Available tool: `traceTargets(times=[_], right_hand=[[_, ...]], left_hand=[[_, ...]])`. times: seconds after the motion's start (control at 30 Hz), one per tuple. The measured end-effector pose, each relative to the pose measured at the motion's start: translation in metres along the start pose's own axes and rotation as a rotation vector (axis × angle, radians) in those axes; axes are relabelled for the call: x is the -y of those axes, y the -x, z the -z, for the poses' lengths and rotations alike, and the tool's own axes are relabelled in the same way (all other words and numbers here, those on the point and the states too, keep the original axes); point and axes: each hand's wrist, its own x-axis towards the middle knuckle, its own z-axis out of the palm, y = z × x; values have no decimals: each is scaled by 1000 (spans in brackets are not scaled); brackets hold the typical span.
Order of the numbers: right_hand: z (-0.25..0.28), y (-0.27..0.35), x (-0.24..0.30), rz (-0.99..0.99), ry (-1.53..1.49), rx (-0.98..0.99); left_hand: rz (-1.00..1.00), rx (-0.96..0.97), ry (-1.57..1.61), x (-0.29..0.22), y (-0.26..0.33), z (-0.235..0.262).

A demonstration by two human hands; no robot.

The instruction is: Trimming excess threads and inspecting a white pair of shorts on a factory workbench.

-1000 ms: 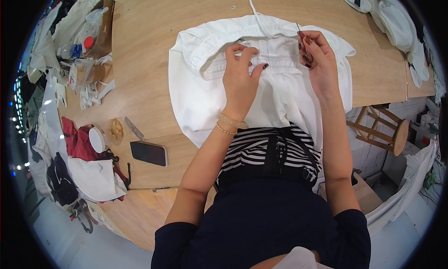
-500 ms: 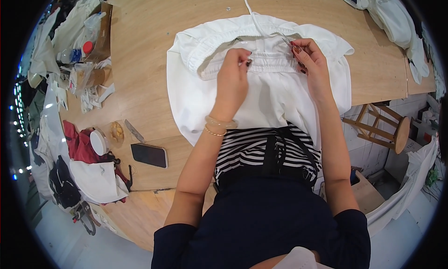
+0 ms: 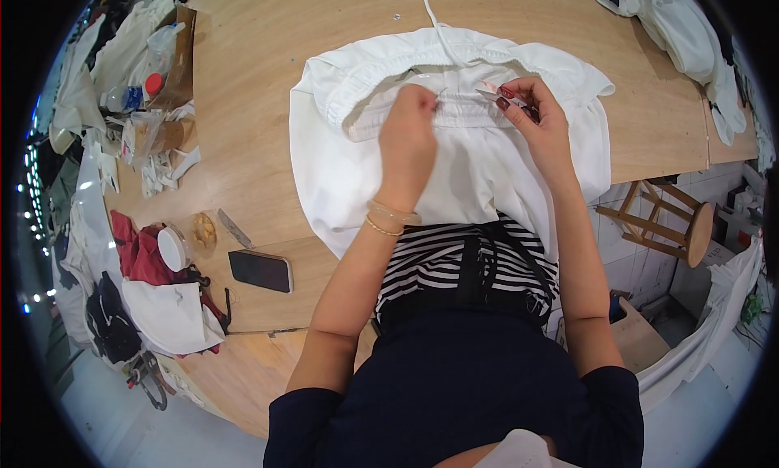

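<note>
Mid-threading at the waistband of white garment flat on table: left hand pinches fabric, right hand grips a small tool, next move needs steady feeding.

Garment on table, phone left.

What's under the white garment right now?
The white garment lies on the wooden table, its near edge hanging over onto the striped top. Both hands, left hand and right hand, rest on top. Anything beneath the cloth is covered.
</note>
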Motion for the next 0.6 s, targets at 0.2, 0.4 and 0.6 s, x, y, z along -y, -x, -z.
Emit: traceTargets(times=[0.2, 0.4, 0.6], right_hand=[[-4, 3, 7, 7, 130, 3], [-8, 9, 5, 211, 423, 7], [-15, 17, 5, 187, 492, -33]], left_hand=[[-147, 153, 23, 9, 2, 17], [-294, 95, -414, 4, 7, 18], [-266, 6, -357, 11, 7, 11]])
